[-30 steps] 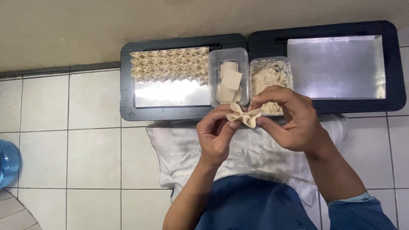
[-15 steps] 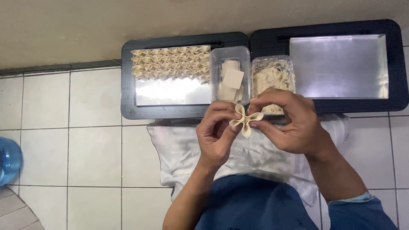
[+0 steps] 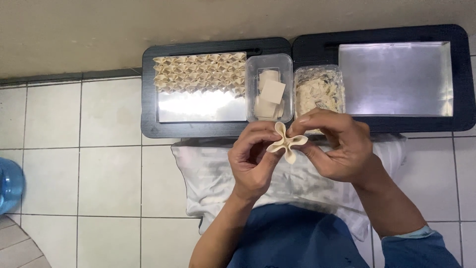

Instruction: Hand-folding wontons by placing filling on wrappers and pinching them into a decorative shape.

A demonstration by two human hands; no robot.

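Note:
My left hand (image 3: 254,160) and my right hand (image 3: 336,146) pinch a pale folded dumpling (image 3: 286,142) between their fingertips, held above a white cloth (image 3: 208,173) on my lap. The dumpling has four pinched lobes. Just beyond it stand a clear tub of square dough wrappers (image 3: 269,89) and a clear tub of pale filling (image 3: 320,89). Rows of folded dumplings (image 3: 199,72) fill the far part of the left metal tray (image 3: 198,106).
Two black-rimmed trays sit side by side on the white tiled floor against a beige wall; the right metal tray (image 3: 396,79) holds nothing. A blue water bottle (image 3: 9,183) shows at the left edge. My blue clothing (image 3: 292,243) fills the bottom.
The dumpling has been turned and pinched further between my fingertips, its lobes now standing out more clearly. Both hands stay in the same place.

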